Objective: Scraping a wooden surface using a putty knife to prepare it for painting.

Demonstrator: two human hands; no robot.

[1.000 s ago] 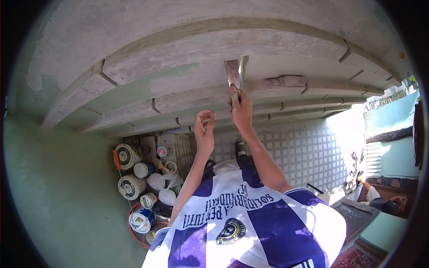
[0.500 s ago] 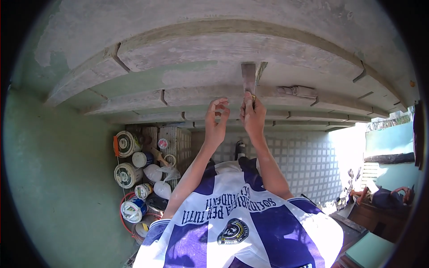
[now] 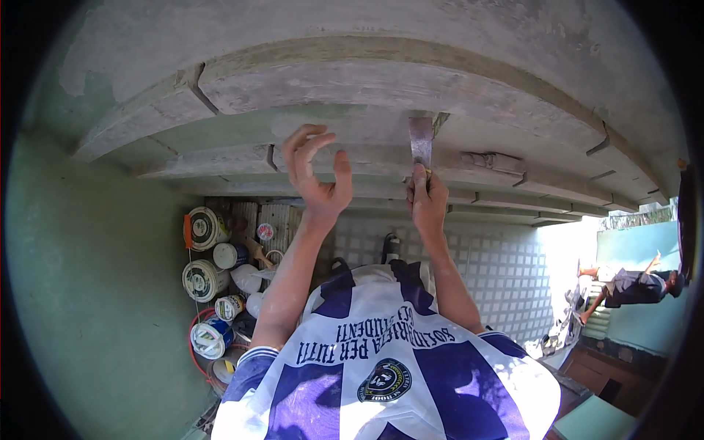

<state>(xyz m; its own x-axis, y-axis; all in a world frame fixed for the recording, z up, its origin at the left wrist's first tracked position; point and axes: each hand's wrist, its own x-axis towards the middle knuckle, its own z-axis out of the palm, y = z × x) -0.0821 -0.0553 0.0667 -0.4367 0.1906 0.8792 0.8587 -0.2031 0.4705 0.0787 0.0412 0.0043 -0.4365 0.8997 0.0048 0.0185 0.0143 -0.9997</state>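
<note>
My right hand grips a putty knife by its handle, with the flat metal blade pointing up and away from me. Beyond the blade lies a second narrow tool, partly hidden. My left hand is raised empty to the left, fingers apart and curled, in front of the grey, plaster-smeared ledges. A folded grey cloth or glove rests on the ledge to the right of the putty knife.
Several paint buckets, clear plastic bags and a red hose stand along the green wall at left. Pale tiled floor spreads below the ledges. Another person is at the far right.
My left hand has moved left and up, its fingers spreading. The right hand with the putty knife has shifted slightly right and lower. The person at right has changed posture.
</note>
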